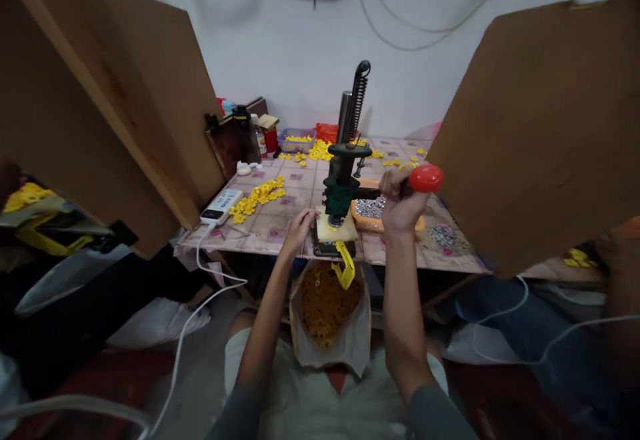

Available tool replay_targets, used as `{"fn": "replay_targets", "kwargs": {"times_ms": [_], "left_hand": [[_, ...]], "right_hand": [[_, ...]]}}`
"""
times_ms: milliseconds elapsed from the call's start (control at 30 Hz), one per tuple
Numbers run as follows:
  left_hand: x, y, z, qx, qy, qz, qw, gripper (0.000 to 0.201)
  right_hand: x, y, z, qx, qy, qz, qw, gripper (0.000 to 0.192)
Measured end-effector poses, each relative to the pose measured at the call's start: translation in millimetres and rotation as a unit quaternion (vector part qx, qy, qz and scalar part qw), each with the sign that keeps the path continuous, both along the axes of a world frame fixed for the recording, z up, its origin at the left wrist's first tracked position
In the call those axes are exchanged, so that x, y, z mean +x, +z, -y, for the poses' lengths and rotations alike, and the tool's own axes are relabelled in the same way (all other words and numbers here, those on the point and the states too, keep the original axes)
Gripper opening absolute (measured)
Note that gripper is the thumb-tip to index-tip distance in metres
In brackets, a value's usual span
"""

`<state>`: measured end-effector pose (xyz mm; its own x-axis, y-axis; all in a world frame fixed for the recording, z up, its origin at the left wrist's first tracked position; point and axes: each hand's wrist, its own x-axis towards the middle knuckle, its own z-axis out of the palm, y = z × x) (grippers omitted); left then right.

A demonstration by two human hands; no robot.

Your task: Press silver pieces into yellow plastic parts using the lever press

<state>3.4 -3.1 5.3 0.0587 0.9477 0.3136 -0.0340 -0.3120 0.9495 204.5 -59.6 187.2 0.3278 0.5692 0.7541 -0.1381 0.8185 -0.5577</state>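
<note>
A dark green hand press (343, 190) with a tall coil spring stands at the table's front edge. My right hand (400, 199) is wrapped round its lever, just beside the red knob (426, 178). My left hand (300, 228) is at the left edge of the pale plate (324, 228), its fingers stretched toward the press and nothing visible in them. Under the press head, a small bit of yellow shows on the plate. A yellow plastic chute (346, 267) hangs from the base above an open bag (364, 333) of yellow pieces on my lap.
Yellow flower-shaped pieces (257, 198) lie at left beside a white power strip (221, 207). An orange tray (367, 225) of small metal parts sits behind my right hand. Cardboard panels (545, 127) stand on both sides. A blue basket (297, 140) is at the back.
</note>
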Motion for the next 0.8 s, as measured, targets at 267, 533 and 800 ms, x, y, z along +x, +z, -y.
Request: {"fn": "replay_targets", "kwargs": {"times_ms": [267, 533, 800], "left_hand": [[6.9, 2.5, 8.5, -0.006, -0.132, -0.049, 0.990, 0.095], [5.4, -3.0, 6.0, -0.036, -0.118, -0.053, 0.991, 0.084], [4.5, 5.2, 12.2, -0.008, -0.124, -0.076, 0.989, 0.072]], "right_hand": [[0.8, 4.0, 5.0, -0.011, 0.010, 0.002, 1.000, 0.077], [1.3, 2.3, 4.6, -0.013, 0.000, 0.002, 1.000, 0.078], [1.1, 2.9, 4.8, -0.017, 0.001, -0.001, 1.000, 0.079]]}}
